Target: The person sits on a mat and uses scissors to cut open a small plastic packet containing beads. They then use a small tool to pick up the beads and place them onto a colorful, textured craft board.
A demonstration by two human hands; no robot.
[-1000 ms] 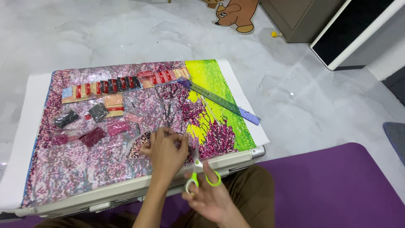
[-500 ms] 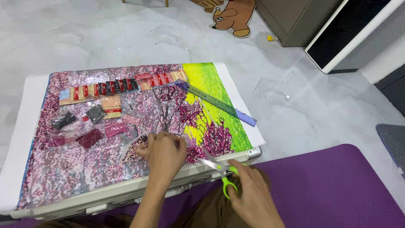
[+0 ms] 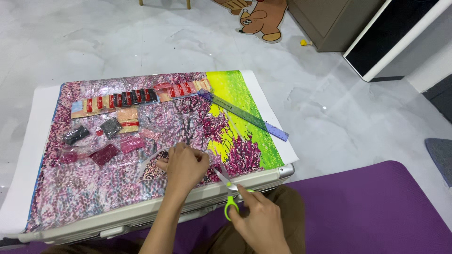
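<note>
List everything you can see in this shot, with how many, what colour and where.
Diamond-painting canvas: one, pink, yellow and green, spread over a white case.
White case: one, under the canvas.
Ruler: one, purple-tinted, lying slantwise on the canvas's right part.
Bead packets: several, black, dark red and pink, on the canvas's left part.
Packet strip: one row, red and black, along the far edge.
Scissors: one pair, green handles, at the near edge.
Purple mat: one, on the floor.
Cartoon cutout: one, brown, far floor.
Left hand: on the canvas.
Right hand: holding the scissors.
</note>
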